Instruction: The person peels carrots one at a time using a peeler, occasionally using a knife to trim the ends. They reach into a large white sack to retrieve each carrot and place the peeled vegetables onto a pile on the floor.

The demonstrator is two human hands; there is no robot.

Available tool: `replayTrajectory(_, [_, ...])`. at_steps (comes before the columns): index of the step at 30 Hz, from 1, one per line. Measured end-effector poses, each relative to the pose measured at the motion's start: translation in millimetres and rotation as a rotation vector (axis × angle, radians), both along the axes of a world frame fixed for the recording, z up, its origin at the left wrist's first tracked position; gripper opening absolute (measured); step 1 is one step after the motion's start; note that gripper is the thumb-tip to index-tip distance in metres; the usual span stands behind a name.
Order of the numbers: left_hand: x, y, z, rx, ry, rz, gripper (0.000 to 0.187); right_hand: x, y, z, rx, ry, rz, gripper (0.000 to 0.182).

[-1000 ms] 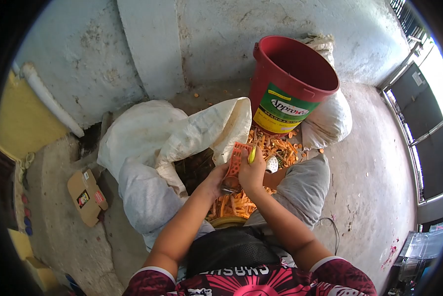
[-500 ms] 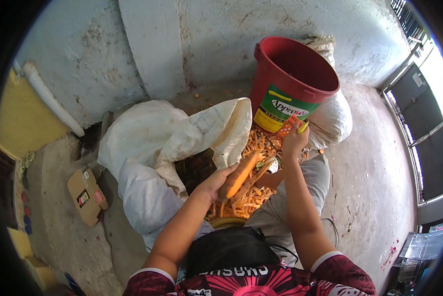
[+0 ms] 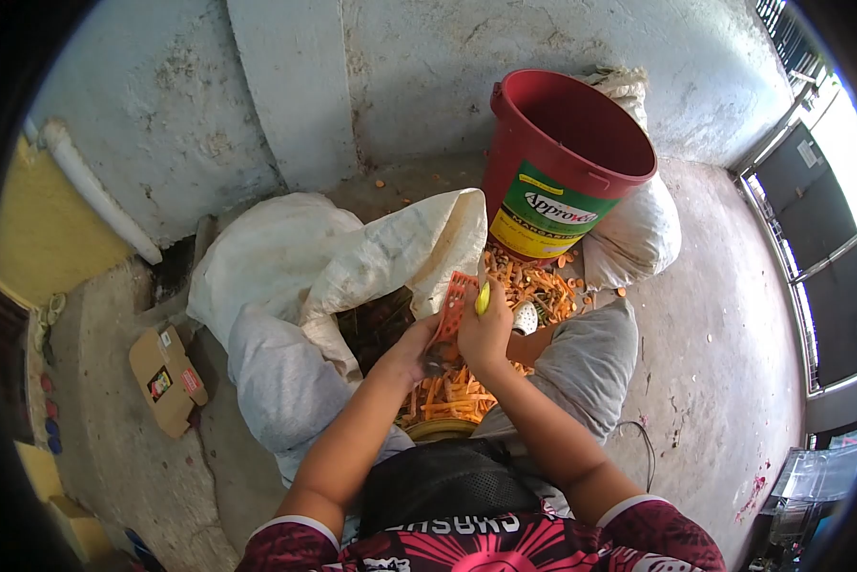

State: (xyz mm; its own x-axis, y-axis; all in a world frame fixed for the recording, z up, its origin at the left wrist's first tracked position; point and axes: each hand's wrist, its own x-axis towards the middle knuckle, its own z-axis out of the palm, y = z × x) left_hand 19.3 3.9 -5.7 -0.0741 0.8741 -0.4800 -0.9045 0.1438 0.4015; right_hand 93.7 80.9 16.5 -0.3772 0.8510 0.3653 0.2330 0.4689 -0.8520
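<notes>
My left hand is closed around an orange-fleshed root, its dark-skinned end showing by the fingers. The rest is hidden behind the tool and my hands. My right hand grips a peeler with a yellow handle and a flat orange blade full of holes. That blade lies over the root, close to my left fingers. Below, orange peelings fill a yellowish basin between my legs. A white sack gapes at the left, with dark contents inside.
A red bucket with a margarine label stands ahead, by the wall. Behind it leans a filled white sack. More peelings and round slices lie on the floor before the bucket. Flattened cardboard lies left.
My right hand has swung left and down from in front of the bucket, bringing the peeler onto the root. The root's bare orange side is now covered. My left hand stays nearly in place.
</notes>
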Motion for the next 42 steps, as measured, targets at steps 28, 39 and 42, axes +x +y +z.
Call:
replayTrajectory(28, [-2, 1, 9, 0.031, 0.141, -0.077, 0.033, 0, 19, 13, -0.101, -0.059, -0.055, 0.023])
replayTrajectory(39, [2, 7, -3, -0.025, 0.079, -0.117, 0.037, 7, 89, 21, 0.157, 0.215, -0.276, 0.016])
replayTrajectory(42, [-1, 10, -15, -0.002, -0.015, -0.008, 0.032, 3, 36, 23, 0.013, 0.155, -0.042, 0.015])
